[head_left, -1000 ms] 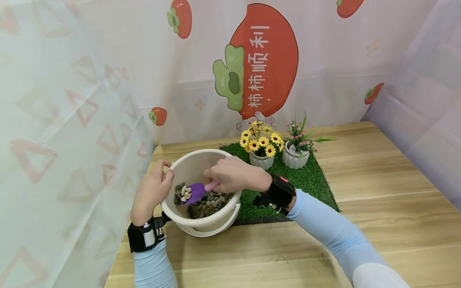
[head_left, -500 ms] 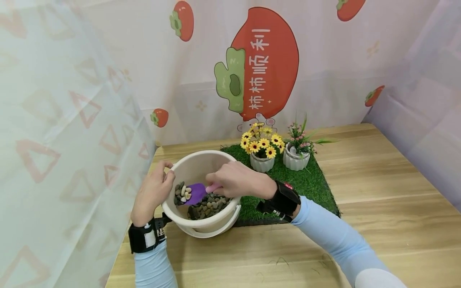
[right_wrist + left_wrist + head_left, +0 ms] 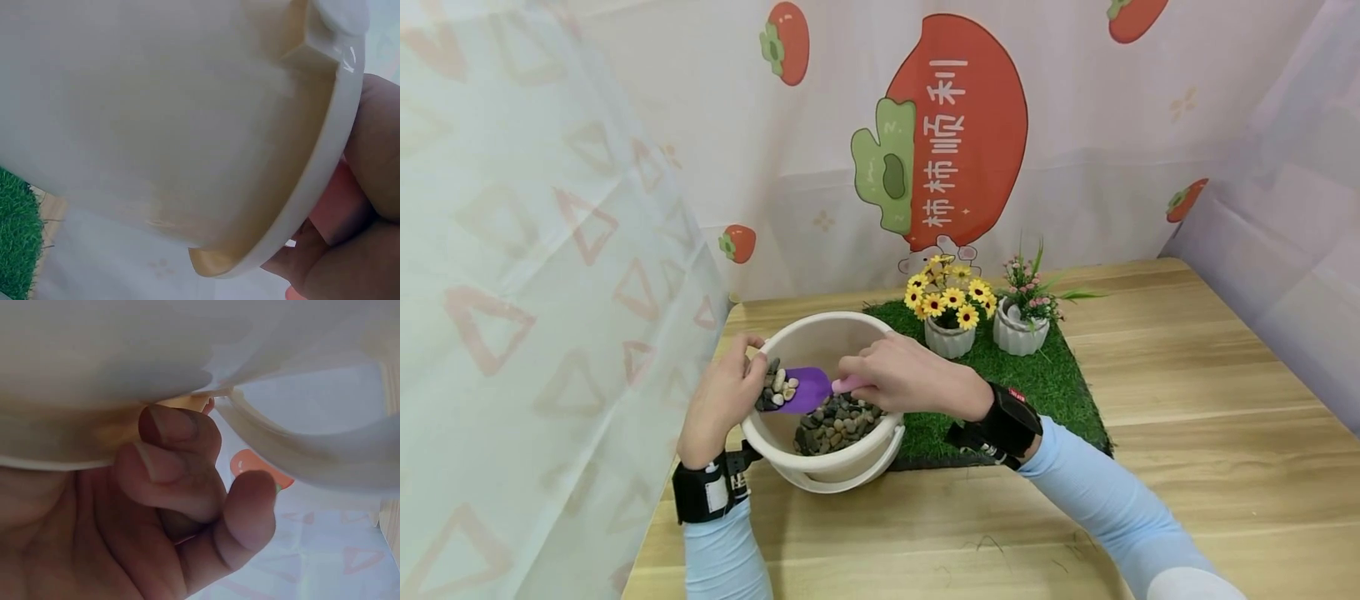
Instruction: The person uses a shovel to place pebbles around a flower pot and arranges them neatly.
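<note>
A cream bucket point(image 3: 842, 461) stands on the table with a pile of grey and brown pebbles point(image 3: 837, 427) at its bottom. My left hand point(image 3: 718, 402) grips the bucket's left rim; in the left wrist view its curled fingers point(image 3: 169, 469) lie against the bucket's outer wall. A small purple shovel point(image 3: 806, 389) with a pink handle point(image 3: 852, 383) is inside the bucket. My right hand point(image 3: 910, 375) grips that handle over the right rim. Pale and grey stones point(image 3: 781, 387) lie at the blade's left end, close to the left wall. Bucket wall hides most of the shovel in the right wrist view.
Behind and right of the bucket lies a green artificial grass mat point(image 3: 1037, 392). On it stand a white pot with yellow flowers point(image 3: 950, 340) and another pot with pink flowers point(image 3: 1021, 333). Printed cloth point(image 3: 805, 192) hangs behind and along both sides. Thin dark strands point(image 3: 988, 543) lie on the table.
The purple blade has shifted slightly up and toward the left wall, and more of it shows. My left hand keeps its grip on the rim. The head view has moved a little.
</note>
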`<state>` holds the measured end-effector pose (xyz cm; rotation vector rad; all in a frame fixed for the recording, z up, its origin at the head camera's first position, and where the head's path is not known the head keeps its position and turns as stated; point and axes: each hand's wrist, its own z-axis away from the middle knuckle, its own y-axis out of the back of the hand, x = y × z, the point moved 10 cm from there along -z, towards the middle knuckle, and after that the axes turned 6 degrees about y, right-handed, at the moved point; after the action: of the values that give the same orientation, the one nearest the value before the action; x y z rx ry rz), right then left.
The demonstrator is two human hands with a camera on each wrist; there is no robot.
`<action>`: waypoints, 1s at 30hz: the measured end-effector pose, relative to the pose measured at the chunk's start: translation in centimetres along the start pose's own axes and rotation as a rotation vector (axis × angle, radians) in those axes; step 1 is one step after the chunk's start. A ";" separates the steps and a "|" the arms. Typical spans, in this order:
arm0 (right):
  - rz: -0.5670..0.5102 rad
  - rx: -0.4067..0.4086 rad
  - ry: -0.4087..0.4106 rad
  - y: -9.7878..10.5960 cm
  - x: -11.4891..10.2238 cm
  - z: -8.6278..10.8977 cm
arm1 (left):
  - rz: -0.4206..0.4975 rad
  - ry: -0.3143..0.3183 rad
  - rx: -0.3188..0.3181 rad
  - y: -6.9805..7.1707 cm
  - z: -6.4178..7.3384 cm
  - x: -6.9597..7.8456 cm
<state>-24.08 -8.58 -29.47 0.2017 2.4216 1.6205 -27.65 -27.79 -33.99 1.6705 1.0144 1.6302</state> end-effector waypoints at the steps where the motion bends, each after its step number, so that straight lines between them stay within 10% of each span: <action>1: 0.000 0.003 0.003 0.0 0.0 0.0 | 0.001 0.003 -0.001 0.0 0.0 0.0; 30: -0.011 0.081 -0.009 3.6 0.4 1.1 | -0.043 0.013 0.025 0.4 0.0 -0.2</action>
<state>-24.25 -6.12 -26.59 0.2086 2.4795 1.5154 -27.61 -28.16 -33.70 1.6452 1.0743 1.6081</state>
